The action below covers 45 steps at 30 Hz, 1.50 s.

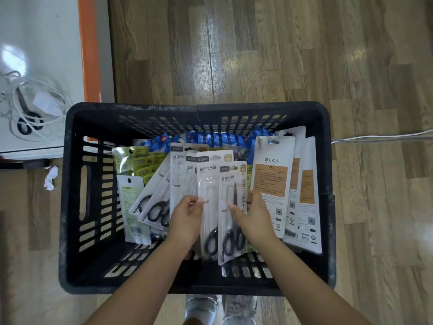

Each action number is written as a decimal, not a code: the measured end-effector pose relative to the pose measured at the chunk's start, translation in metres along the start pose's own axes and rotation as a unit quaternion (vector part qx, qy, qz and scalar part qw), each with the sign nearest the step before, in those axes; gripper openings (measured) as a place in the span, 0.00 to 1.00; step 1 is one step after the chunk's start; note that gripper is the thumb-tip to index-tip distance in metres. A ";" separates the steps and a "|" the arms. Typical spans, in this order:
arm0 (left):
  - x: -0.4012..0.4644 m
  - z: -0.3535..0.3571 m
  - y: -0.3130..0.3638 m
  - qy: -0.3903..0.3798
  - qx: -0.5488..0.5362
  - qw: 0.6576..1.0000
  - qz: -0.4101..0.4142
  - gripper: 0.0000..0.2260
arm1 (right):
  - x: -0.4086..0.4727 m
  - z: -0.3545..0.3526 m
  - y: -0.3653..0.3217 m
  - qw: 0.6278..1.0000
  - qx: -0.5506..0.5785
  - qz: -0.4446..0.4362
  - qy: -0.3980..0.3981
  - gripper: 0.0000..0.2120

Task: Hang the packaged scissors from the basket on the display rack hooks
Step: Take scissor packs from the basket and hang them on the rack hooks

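Note:
A black plastic basket (77,231) stands on the wood floor below me, filled with several packaged scissors. Both my hands reach into it. My left hand (186,219) pinches the left edge of a white scissors package (207,184) in the middle of the pile. My right hand (254,219) holds the neighbouring white package (232,181), thumb on its front and fingers behind its right edge. Black scissor handles show through both packs. No display rack hooks are in view.
Green packs (133,158) lie at the basket's left, blue ones (210,138) at the back, white-and-orange card backs (273,174) at the right. A white surface with loose scissors (25,113) and cables sits at far left. A crumpled paper (51,178) lies on the floor.

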<state>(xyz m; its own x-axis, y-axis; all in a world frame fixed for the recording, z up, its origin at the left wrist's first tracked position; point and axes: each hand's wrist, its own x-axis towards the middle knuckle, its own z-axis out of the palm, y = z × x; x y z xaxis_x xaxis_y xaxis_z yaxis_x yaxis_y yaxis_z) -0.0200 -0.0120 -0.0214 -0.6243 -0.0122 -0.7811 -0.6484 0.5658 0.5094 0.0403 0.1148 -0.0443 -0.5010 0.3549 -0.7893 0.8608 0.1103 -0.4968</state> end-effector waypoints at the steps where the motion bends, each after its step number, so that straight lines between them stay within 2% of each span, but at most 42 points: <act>1: 0.001 -0.003 -0.002 -0.004 -0.014 1.000 -0.007 0.08 | 0.001 0.001 -0.001 1.000 -0.001 0.003 0.000 0.30; 4: 0.000 -0.012 -0.004 -0.018 -0.047 0.998 -0.035 0.08 | 0.006 0.004 0.000 1.000 0.002 0.014 -0.004 0.33; 7: 0.004 -0.015 -0.007 -0.041 -0.067 0.996 -0.045 0.11 | 0.009 0.004 0.001 0.999 0.000 0.037 -0.013 0.31; 12: 0.003 -0.009 -0.005 -0.031 -0.057 0.998 -0.004 0.03 | 0.008 -0.002 0.003 0.997 0.064 0.047 -0.016 0.24; 16: 0.002 -0.001 -0.011 0.010 0.044 0.998 0.043 0.08 | 0.000 -0.008 0.003 0.989 0.134 0.049 -0.033 0.22; 18: -0.002 0.000 -0.010 0.030 0.116 0.990 0.075 0.11 | -0.002 -0.010 0.003 0.988 0.145 0.043 -0.024 0.23; 20: -0.006 0.001 -0.008 0.038 0.140 0.985 0.097 0.12 | -0.006 -0.013 0.002 0.987 0.152 0.042 -0.020 0.23; 24: -0.010 0.003 -0.004 -0.014 0.058 0.996 0.072 0.10 | -0.009 -0.022 0.003 0.982 0.177 0.056 -0.022 0.15; 27: -0.017 0.004 0.003 -0.051 0.009 0.998 0.043 0.11 | -0.007 -0.025 0.006 0.983 0.163 0.080 -0.017 0.22; 30: -0.020 0.006 0.011 -0.069 -0.047 0.996 0.001 0.05 | -0.006 -0.028 0.007 0.982 0.166 0.092 -0.006 0.28; 32: -0.020 0.006 0.016 -0.064 -0.080 0.995 -0.014 0.05 | -0.004 -0.032 0.008 0.979 0.177 0.099 0.001 0.26; 36: -0.019 -0.003 0.026 -0.034 -0.123 0.991 -0.043 0.09 | -0.007 -0.042 0.000 0.975 0.202 0.092 0.013 0.17; 40: -0.024 -0.020 0.036 -0.020 -0.129 0.989 -0.070 0.10 | -0.024 -0.049 -0.017 0.976 0.202 0.081 0.016 0.19; 43: -0.034 -0.036 0.047 0.002 -0.110 0.992 -0.063 0.15 | -0.038 -0.053 -0.042 0.982 0.180 0.064 0.007 0.23; 45: -0.046 -0.052 0.058 0.018 -0.102 0.993 -0.059 0.17 | -0.049 -0.055 -0.068 0.984 0.171 0.045 -0.007 0.20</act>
<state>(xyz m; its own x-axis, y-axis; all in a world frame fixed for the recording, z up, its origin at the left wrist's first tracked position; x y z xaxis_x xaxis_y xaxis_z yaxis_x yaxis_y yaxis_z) -0.0518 -0.0209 0.0628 -0.5518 -0.1005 -0.8279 -0.7902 0.3806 0.4804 0.0115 0.1408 0.0480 -0.4282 0.3357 -0.8390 0.8223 -0.2403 -0.5158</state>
